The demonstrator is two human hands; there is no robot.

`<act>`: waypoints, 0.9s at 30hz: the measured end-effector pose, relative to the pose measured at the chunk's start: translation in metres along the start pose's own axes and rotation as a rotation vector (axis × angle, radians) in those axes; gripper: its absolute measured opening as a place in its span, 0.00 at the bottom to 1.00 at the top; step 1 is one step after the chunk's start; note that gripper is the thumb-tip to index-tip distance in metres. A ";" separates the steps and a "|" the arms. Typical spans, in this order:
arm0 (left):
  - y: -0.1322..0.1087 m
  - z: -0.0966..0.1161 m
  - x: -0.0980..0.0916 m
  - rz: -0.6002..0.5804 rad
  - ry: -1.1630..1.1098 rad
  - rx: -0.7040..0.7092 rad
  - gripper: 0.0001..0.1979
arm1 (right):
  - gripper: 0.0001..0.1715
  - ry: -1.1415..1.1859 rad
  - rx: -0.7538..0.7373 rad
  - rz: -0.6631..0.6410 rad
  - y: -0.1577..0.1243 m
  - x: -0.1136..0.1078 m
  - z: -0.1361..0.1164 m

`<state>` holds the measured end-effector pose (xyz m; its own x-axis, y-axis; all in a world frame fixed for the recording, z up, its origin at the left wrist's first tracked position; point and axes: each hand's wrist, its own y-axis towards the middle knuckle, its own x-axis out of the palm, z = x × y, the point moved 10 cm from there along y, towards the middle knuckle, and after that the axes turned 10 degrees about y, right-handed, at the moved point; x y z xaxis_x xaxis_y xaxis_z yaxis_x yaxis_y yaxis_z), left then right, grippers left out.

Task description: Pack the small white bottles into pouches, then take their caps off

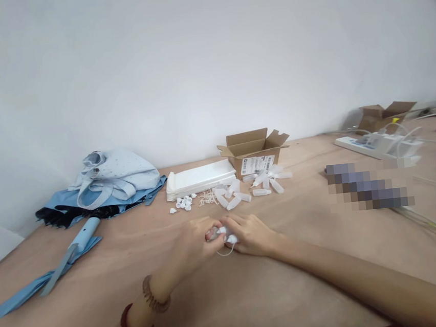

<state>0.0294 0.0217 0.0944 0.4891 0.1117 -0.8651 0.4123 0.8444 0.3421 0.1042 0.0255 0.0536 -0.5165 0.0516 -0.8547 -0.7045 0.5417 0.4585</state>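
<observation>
My left hand (198, 239) and my right hand (252, 235) meet over the middle of the table, fingers closed around a small translucent plastic bottle (215, 233) with a white tip. A white cap (232, 239) shows by the right fingertips, and a thin white loop (227, 254) hangs beneath it. Fingers cover much of the bottle, so exactly how the parts join is hidden. Beyond the hands lie several translucent bottles (234, 203), a cluster of white caps (184, 202) and a heap of thin cream-coloured pieces (208, 198).
Behind stand a stack of white packets (200, 178) and an open cardboard box (258, 154). A pale bag (122, 172) and blue umbrella (84, 235) lie left. On the right are a power strip (366, 146), cables, a blurred-out object (366, 185) and another box (381, 115).
</observation>
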 end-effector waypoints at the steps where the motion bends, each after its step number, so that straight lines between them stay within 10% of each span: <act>1: 0.000 -0.001 0.000 0.003 0.009 -0.003 0.07 | 0.13 -0.004 0.005 -0.007 0.000 0.000 0.001; 27: -0.004 -0.012 0.007 0.021 0.099 -0.001 0.10 | 0.17 0.076 0.128 -0.098 0.002 0.011 0.018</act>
<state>0.0222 0.0254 0.0832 0.4195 0.1805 -0.8896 0.4020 0.8418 0.3604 0.1061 0.0417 0.0408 -0.4870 -0.0681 -0.8707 -0.6882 0.6437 0.3346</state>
